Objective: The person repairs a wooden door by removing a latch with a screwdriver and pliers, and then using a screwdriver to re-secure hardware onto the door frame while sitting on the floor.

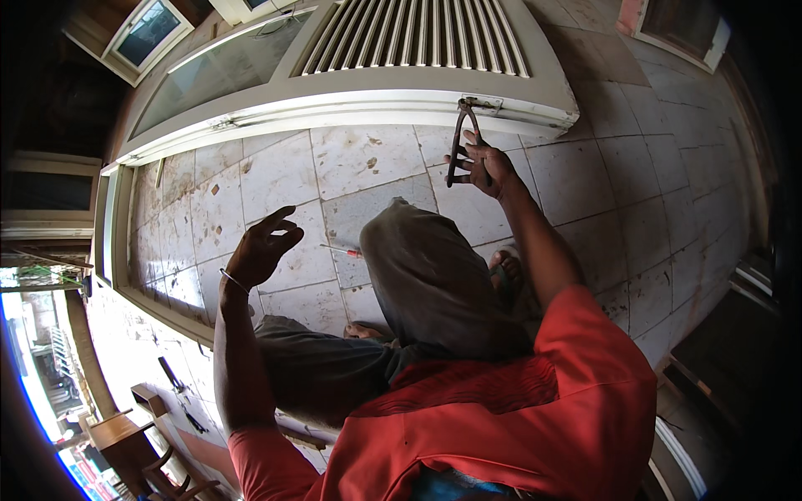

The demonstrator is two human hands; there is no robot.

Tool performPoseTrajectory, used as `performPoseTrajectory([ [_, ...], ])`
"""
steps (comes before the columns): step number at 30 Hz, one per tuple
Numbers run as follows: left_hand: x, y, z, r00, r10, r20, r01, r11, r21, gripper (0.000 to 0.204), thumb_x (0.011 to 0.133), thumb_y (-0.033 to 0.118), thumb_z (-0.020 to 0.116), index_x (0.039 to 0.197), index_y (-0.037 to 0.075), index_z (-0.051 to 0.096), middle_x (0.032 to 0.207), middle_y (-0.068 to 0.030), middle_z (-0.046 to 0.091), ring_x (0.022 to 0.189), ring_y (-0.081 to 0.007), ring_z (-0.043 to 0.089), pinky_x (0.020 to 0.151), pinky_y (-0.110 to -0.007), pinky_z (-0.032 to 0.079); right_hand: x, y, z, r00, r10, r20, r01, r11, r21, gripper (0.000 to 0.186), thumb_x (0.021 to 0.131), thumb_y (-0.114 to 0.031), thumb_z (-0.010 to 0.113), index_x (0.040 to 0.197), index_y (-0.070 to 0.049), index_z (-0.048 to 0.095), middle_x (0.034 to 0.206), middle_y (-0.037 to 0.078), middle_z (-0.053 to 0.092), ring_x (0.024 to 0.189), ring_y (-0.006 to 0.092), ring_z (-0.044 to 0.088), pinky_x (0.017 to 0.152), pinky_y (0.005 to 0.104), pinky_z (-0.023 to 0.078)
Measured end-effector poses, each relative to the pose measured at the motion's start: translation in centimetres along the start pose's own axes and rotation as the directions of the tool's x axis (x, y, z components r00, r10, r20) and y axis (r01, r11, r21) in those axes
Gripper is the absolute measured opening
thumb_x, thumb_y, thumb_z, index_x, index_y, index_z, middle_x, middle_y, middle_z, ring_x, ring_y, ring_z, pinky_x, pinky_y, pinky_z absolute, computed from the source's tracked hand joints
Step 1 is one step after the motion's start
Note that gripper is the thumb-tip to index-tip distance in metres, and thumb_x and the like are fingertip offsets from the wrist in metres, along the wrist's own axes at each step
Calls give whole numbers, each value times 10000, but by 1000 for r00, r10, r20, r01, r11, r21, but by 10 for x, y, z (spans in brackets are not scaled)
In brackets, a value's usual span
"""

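In my right hand [486, 165] is a pair of dark metal pincers [459, 138], with my fingers wrapped round the handles. Their head touches the edge of a white louvred door [359, 107], at a small metal plate [483, 102] set into that edge. I cannot make out whether the jaws grip anything. My left hand [266, 244] hovers over the tiled floor, empty, its fingers loosely curved and apart. Below it and to its right, a screwdriver with a red handle [354, 253] lies on the tiles near my raised knee.
A long white frame [125, 234] stretches along the left. Dark tools [175, 380] lie on the floor at lower left, near a wooden chair [159, 472]. Framed panels stand at the upper left and upper right [681, 33]. Small debris [215, 190] dots the tiles.
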State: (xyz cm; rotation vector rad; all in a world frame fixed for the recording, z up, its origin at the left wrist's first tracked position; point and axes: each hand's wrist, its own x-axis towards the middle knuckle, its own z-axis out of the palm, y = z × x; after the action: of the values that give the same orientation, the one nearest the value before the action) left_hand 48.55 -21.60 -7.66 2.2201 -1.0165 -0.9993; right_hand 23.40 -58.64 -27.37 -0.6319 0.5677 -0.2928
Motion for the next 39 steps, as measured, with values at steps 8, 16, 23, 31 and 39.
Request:
performPoseTrajectory([
  [8,6,6,5,1000,-5,-1,5,1000,24,589,956,321,672,1426,25,478,1162,-162,691,1067,-266,680,883,-336,541,23,13,-6,1000,5,24,-12,955,297,241,1006,-294,562,1207,-176,500,1001,120,590,783,220,610,663,426,505],
  [16,-8,-19,-5,998,-62,-20,64,996,64,577,950,313,678,1415,29,489,1128,-156,701,1017,-246,702,850,-325,548,3,-30,-30,988,48,-145,-131,750,-648,232,940,-204,661,1139,-115,582,733,-1,541,570,121,548,517,311,496],
  [23,-12,-29,-9,997,-45,-64,42,998,-42,503,960,244,668,1392,38,513,1096,-105,718,994,-210,707,864,-310,544,1,1,-35,957,-100,-272,-81,811,-580,126,931,-185,640,904,-81,573,730,32,599,568,135,571,519,309,497],
  [31,-11,-19,-7,995,-95,-44,93,995,-39,573,945,309,685,1423,61,491,1177,-156,685,1065,-264,691,885,-340,537,-17,-66,-40,954,212,-212,-299,712,-636,384,966,-266,603,1270,-36,557,872,81,608,752,147,593,683,341,503],
  [39,3,-52,-14,995,-95,-44,92,994,-61,552,957,301,673,1412,42,497,1107,-129,711,1000,-184,689,864,-312,530,-1,-107,-95,952,-297,82,-94,-531,-842,416,954,-224,556,1348,-92,527,1134,261,657,1056,459,621,919,498,503],
])
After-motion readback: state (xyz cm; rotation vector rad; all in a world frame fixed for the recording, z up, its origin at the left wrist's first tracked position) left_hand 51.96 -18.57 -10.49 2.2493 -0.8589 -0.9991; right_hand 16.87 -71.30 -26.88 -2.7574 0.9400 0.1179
